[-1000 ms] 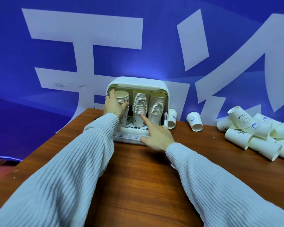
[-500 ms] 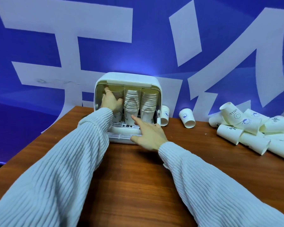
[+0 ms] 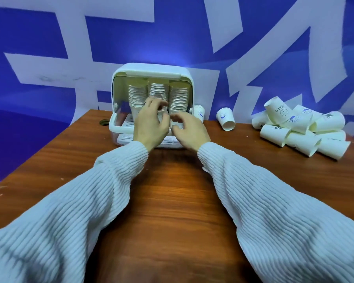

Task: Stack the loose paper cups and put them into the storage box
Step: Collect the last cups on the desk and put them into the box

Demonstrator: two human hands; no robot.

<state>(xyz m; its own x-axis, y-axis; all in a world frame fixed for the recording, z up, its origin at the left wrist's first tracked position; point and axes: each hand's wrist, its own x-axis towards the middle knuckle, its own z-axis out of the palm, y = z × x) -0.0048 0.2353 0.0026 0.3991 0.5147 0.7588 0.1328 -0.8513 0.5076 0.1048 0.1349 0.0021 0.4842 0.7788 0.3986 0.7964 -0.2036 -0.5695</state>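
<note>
The white storage box [image 3: 151, 70] stands open at the table's back edge, holding three upright cup stacks: left stack [image 3: 137, 94], middle stack [image 3: 157, 89] and right stack [image 3: 179, 97]. My left hand [image 3: 151, 123] reaches into the box, its fingers curled round the lower part of the middle stack. Beside it, my right hand [image 3: 189, 129] hovers with loosely curled fingers at the foot of the right stack; blur hides whether it touches. A pile of loose paper cups [image 3: 298, 129] lies at the right.
One cup [image 3: 226, 119] lies on its side right of the box, and another cup [image 3: 199, 113] stands against the box's right wall. The wooden table [image 3: 172, 201] ends at a blue and white wall. A round hole [image 3: 104, 121] sits left of the box.
My left hand has let go of the left stack and moved right to the middle stack. My right hand has shifted forward toward the right stack's base. The camera moved closer.
</note>
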